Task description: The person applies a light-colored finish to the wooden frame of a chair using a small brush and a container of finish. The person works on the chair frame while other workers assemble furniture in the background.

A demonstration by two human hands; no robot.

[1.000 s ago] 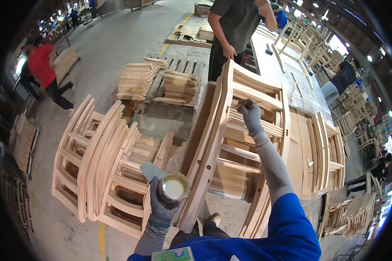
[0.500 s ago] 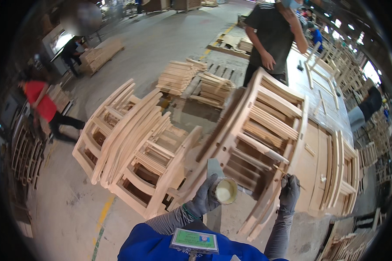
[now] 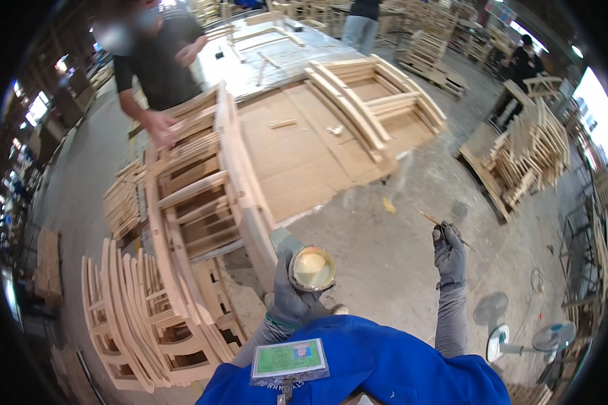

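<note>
In my gloved left hand [image 3: 287, 297] is a small round cup [image 3: 312, 268] of cream-coloured liquid, held in front of my chest. A flat grey blade-like piece [image 3: 285, 239] sticks up beside the cup; its lower end is hidden. My gloved right hand [image 3: 448, 255] pinches a thin paintbrush [image 3: 428, 217], tip pointing up and left, held over the floor away from the furniture. Left of the cup stand curved wooden chair-back frames [image 3: 240, 169], packed together at the table's edge. Across from me, a person in a dark shirt [image 3: 159, 74] has one hand on those frames.
More curved frames [image 3: 344, 108] lie on the cardboard-covered table [image 3: 284, 152]. Stacked frames [image 3: 125, 310] stand on the floor at lower left. A pallet of wooden parts [image 3: 527, 152] is at the right, with a standing fan [image 3: 554, 335] at lower right.
The view has turned right. My right hand with the paintbrush has come away from the frames and out over the floor. The person opposite has lowered one hand onto the frames.
</note>
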